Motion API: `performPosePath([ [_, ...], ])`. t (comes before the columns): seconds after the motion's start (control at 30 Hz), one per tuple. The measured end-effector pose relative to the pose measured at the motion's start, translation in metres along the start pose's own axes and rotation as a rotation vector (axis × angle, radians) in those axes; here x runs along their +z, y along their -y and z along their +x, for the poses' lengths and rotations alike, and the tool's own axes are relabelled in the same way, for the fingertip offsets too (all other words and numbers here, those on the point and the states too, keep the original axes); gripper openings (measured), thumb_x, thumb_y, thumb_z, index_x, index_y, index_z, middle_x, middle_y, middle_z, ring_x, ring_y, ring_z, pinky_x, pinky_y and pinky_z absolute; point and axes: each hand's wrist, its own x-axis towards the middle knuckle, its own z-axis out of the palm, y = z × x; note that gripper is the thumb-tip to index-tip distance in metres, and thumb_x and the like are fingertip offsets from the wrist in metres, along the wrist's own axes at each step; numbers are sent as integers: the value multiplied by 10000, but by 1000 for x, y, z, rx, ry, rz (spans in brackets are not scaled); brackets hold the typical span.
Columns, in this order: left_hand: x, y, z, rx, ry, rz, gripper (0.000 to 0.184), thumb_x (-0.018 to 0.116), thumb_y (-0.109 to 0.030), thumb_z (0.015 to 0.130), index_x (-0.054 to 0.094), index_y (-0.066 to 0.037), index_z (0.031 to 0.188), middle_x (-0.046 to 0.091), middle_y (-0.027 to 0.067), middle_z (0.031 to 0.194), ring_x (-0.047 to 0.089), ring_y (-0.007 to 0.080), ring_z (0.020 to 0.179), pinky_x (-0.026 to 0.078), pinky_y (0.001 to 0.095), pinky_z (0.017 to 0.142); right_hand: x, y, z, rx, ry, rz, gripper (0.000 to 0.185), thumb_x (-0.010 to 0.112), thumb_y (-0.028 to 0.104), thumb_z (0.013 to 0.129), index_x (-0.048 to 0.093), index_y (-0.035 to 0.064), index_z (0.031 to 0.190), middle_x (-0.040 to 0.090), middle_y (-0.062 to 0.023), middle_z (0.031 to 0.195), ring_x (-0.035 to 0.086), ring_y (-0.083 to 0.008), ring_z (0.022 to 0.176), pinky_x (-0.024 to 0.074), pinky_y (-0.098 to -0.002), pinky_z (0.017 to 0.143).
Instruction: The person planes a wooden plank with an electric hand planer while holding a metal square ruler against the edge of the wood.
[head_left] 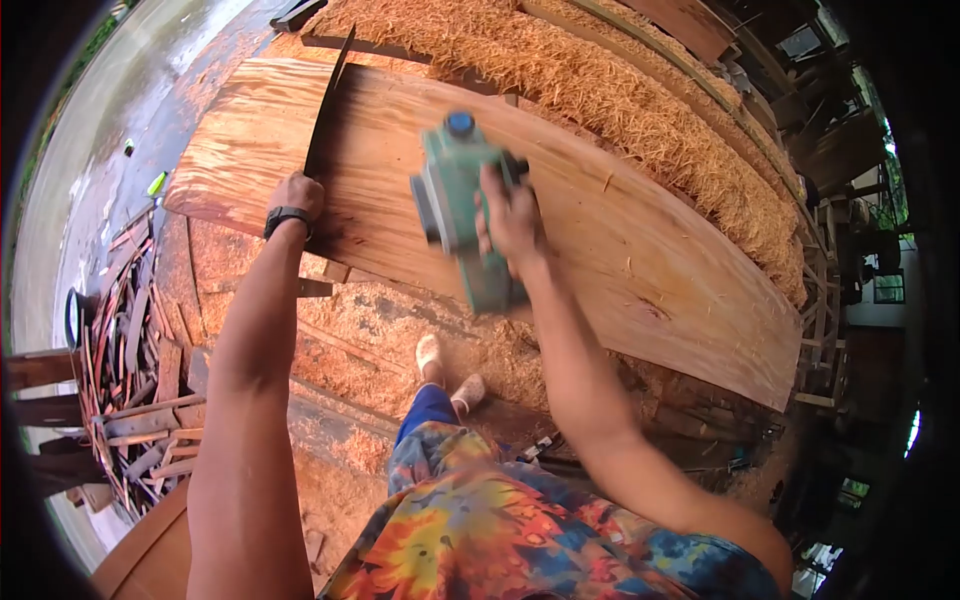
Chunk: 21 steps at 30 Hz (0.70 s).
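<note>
A long wooden board (590, 225) with a wavy grain lies in front of me. My left hand (297, 196), with a black watch on its wrist, is closed around the near end of a thin, dark straight strip (331, 100). That strip reaches across the board to its far edge, with a dark shadow along its right side. My right hand (512, 215) grips a green electric planer (462, 180), blurred by motion. The planer is over the middle of the board; I cannot tell whether it touches the wood.
Wood shavings (600, 90) lie heaped along the board's far side and cover the ground around my feet (430, 358). Scrap wood (150, 430) is piled at the left. Wet pavement (80, 200) lies beyond it. A wooden frame (822, 300) stands at the right.
</note>
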Motion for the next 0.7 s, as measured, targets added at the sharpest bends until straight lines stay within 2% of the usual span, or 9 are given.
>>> performPosePath([
  [0.07,-6,-3,-4,-2,12,3,397,435,-217,896,715,31,1030,667,290,1118,634,429,1104,502,479,967,-15,-20,-63,14,-8,-16,520,560,545,982,541,78,755,489,10,525,484,-114,391,387,-291,359],
  [0.1,-7,-2,-3,3,8,-2,396,436,-214,893,713,32,1031,667,294,1114,635,434,1097,503,482,963,-20,-30,-93,40,-5,-13,523,506,529,1013,556,24,888,494,-19,546,467,-114,404,382,-276,383],
  [0.13,-6,0,-2,7,3,-7,394,437,-212,890,712,32,1031,666,298,1110,636,440,1090,505,485,959,-25,-38,-118,42,-17,-15,526,509,530,1011,556,16,910,492,-19,551,467,-110,410,382,-271,387],
  [0.27,4,9,6,8,-6,-10,387,428,-193,881,703,24,1044,668,306,1092,641,454,1066,512,497,942,-27,-43,-136,-10,-30,-9,530,513,535,1007,554,9,958,487,-18,564,464,-98,422,382,-257,398],
  [0.4,4,1,2,5,-5,12,383,411,-175,883,695,9,1063,676,294,1091,650,447,1052,520,502,927,-13,-25,-75,48,-35,-41,521,531,539,999,562,26,917,482,-14,562,454,-96,413,370,-258,379],
  [0.53,2,0,0,-3,11,21,390,403,-178,891,691,7,1077,672,295,1105,645,445,1066,515,502,938,19,10,25,-3,-41,-51,523,574,564,965,567,56,842,483,-4,563,437,-95,404,365,-277,365],
  [0.6,4,3,2,0,4,13,392,404,-182,892,689,3,1086,671,293,1114,641,445,1080,513,499,946,41,24,93,-102,-48,-46,519,593,548,953,575,50,808,507,-23,578,473,-116,417,381,-301,368],
  [0.7,0,-2,-1,-35,22,27,397,400,-190,896,688,-9,1101,667,284,1140,635,445,1096,508,496,957,64,56,168,-62,-39,-106,582,605,601,922,585,31,803,543,-52,597,500,-147,425,411,-315,387],
])
